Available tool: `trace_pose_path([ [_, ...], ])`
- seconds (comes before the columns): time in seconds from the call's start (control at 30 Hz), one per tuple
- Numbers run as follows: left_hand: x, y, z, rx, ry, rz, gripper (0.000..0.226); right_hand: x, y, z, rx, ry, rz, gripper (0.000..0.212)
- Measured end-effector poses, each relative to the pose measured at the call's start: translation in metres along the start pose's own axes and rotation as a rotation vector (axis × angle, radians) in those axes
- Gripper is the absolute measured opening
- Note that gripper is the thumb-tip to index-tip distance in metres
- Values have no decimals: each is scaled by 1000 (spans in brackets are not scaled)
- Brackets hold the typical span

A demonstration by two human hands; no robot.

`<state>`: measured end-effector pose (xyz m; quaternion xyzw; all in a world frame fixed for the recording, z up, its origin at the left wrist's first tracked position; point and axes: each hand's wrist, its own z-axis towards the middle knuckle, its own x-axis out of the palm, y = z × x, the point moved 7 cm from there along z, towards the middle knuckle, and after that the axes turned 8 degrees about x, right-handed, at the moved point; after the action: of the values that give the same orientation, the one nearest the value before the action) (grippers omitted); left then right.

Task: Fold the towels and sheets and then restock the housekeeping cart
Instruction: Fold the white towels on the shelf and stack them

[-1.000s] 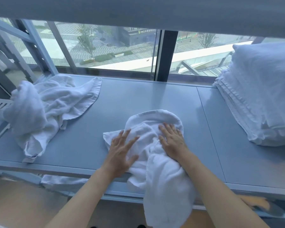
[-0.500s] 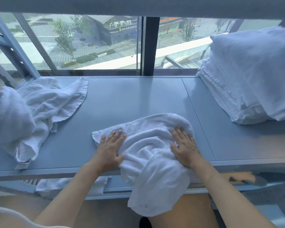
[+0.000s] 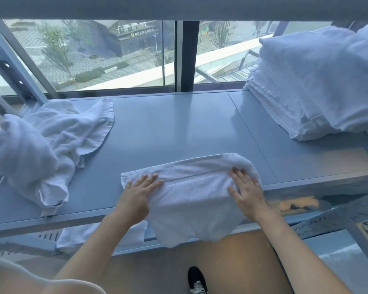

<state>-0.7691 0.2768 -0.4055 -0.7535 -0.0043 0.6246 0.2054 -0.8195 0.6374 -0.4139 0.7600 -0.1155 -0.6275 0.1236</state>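
Right at the near edge of the grey desk (image 3: 179,128) lies a white towel (image 3: 191,187), spread wide across, its far part flat on the top and its near part hanging over the edge toward the floor. A stitched band runs across it from side to side. The person's left hand (image 3: 139,193) presses flat on the towel's left end, fingers straight and spread a little. The right hand (image 3: 245,188) presses flat on the right end, fingers straight too, beside a rounded fold of cloth. Neither hand grips anything.

Toward the left edge of the desk sits a crumpled heap of towels (image 3: 40,143), one corner dangling over the near edge. At the far right corner stands a tall stack of folded linen (image 3: 319,85). Another white cloth (image 3: 98,235) lies on a lower shelf under the desk. Behind the desk runs a window (image 3: 98,56). Down on the floor shows one black shoe (image 3: 197,280).
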Motion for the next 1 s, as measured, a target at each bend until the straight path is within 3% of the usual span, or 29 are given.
trace_pose_path([
  [0.1,1,-8,9,-27,11,100,102,2,2,19,14,-25,-54,63],
  [0.37,-11,22,53,-6,22,32,111,-19,6,94,-73,-53,-131,66],
  [0.57,-40,9,88,-250,-133,323,74,-37,0,139,-123,-58,-110,71],
  [0.77,0,-36,59,-483,-154,121,58,-37,-20,117,-223,-26,-69,78],
  [0.93,18,-43,13,-251,-261,24,65,-35,-52,65,-341,15,-84,72],
  [1.0,20,-40,-3,-242,-270,31,66,-32,-59,49,-332,15,-138,71],
])
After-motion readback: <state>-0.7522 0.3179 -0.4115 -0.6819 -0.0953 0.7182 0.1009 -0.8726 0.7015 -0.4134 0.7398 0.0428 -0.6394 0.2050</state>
